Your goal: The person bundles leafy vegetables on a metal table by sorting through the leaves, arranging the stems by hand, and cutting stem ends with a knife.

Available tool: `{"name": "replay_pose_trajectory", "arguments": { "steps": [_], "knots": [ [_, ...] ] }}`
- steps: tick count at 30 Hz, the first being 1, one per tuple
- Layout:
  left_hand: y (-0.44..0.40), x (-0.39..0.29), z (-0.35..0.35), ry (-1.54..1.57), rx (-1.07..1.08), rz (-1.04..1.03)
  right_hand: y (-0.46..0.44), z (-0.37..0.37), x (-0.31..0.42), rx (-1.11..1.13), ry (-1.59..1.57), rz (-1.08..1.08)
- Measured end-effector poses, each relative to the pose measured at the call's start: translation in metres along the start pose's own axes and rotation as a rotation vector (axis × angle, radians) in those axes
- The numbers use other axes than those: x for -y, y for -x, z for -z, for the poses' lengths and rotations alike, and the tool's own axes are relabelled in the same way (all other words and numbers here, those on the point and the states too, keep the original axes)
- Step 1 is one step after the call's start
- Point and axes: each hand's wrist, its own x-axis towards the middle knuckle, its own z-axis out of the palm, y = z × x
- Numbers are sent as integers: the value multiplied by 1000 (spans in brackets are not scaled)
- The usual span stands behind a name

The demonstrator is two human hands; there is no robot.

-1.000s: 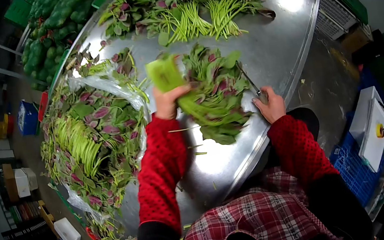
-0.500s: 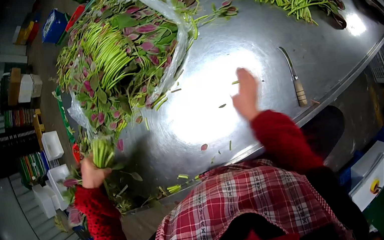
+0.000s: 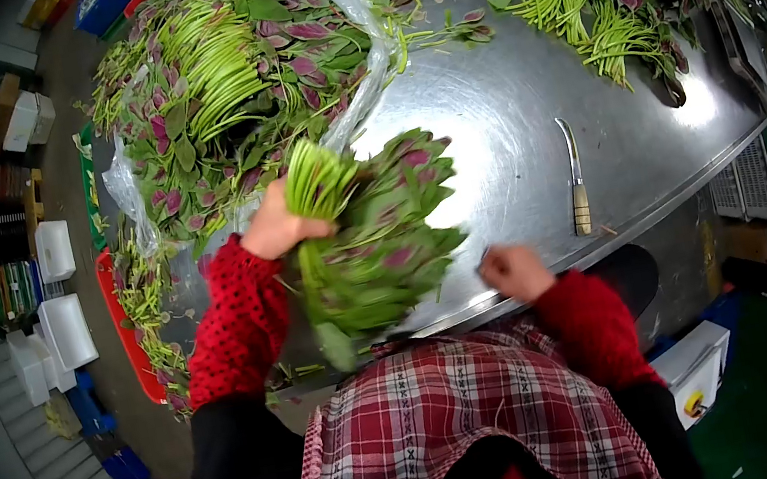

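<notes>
My left hand [image 3: 277,222] is closed round the pale green stems of a bunch of leafy greens [image 3: 392,228], whose green and purple leaves spread to the right above the metal table. The leaves are blurred by motion. My right hand [image 3: 516,272] is curled near the table's front edge, apart from the bunch. A small dark thing may be at its fingertips, but I cannot make it out. Beyond that hand lies a curved knife [image 3: 576,177] with a wooden handle. A large heap of the same greens [image 3: 219,74] rests on clear plastic at the far left.
More greens [image 3: 584,13] lie in bunches at the back right of the metal table [image 3: 485,121]. A red crate [image 3: 127,333] stands against the left side. White boxes [image 3: 67,333] and blue bins are on the floor at left, with a white container [image 3: 695,370] at lower right.
My left hand has swung the bunch up and rightward from the table's left edge to in front of me. My right hand has drawn back toward me and curled up.
</notes>
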Motion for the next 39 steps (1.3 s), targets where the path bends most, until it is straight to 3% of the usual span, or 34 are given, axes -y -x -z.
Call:
{"name": "replay_pose_trajectory", "arguments": {
  "steps": [1, 3, 5, 6, 7, 9, 11, 13, 14, 15, 16, 17, 19, 21, 23, 24, 25, 27, 29, 30, 31, 33, 35, 37, 38, 39],
  "knots": [
    [10, -1, 12, -154, 23, 5, 9, -21, 4, -15, 10, 109],
    [38, -22, 45, -108, 19, 106, 9, -36, 35, 88, -5, 124],
    [65, -56, 63, -170, 47, 128, -14, -43, 46, 104, -408, 109],
    [75, -68, 70, -206, 115, 76, -29, -35, 52, 74, -303, 87],
    [79, -79, 75, -227, 200, -12, -44, -17, 68, -35, -113, 240],
    [81, -99, 68, 19, 302, -70, -57, 43, 139, -208, -152, 607],
    [55, -113, 32, 471, 268, -139, -74, 101, 186, -81, -196, 821],
    [17, -83, 28, 649, 731, -201, -82, 116, 205, 248, -289, 822],
    [-21, -60, 14, 665, 928, -536, -81, 116, 207, 440, -190, 678],
    [-27, -49, -4, 812, 878, -569, -79, 118, 206, 630, -92, 521],
    [-33, -39, -23, 954, 830, -611, -79, 98, 176, 656, -94, 549],
    [-36, -16, -39, 1140, 691, -438, -72, 82, 160, 835, -523, 337],
    [-38, 6, -67, 1174, 269, -164, -70, 52, 113, 820, -632, 261],
    [-48, 53, -86, 851, -128, 120, -73, 26, 79, 623, -682, -191],
    [-40, 64, -93, 642, -338, 251, -70, 23, 83, 549, -687, -308],
    [-40, 74, -100, 361, -482, 204, -72, 24, 84, 467, -671, -389],
    [-39, 74, -103, 75, -621, 148, -72, 23, 81, 468, -673, -390],
    [-30, 74, -92, -181, -832, 42, -69, 17, 72, 424, -729, -178],
    [-4, 57, -74, -369, -732, 191, -72, 29, 80, 470, -664, -230],
    [9, 32, -64, -604, -460, 451, -72, 32, 83, 518, -595, -279],
    [19, 43, -63, -705, -333, 498, -73, 30, 83, 521, -593, -278],
    [33, 37, -72, -443, -122, 627, -73, 28, 86, 469, -502, -208],
    [35, 37, -108, -177, -110, 585, -70, 21, 92, 439, -454, -140],
    [38, 52, -141, 580, -138, 408, -64, 5, 96, 432, -578, -133],
    [50, 24, -141, 711, -243, 394, -50, 3, 101, 303, -600, 29],
    [68, -6, -135, 940, -220, 292, -27, 16, 128, 264, -853, 1]
  ]
}}
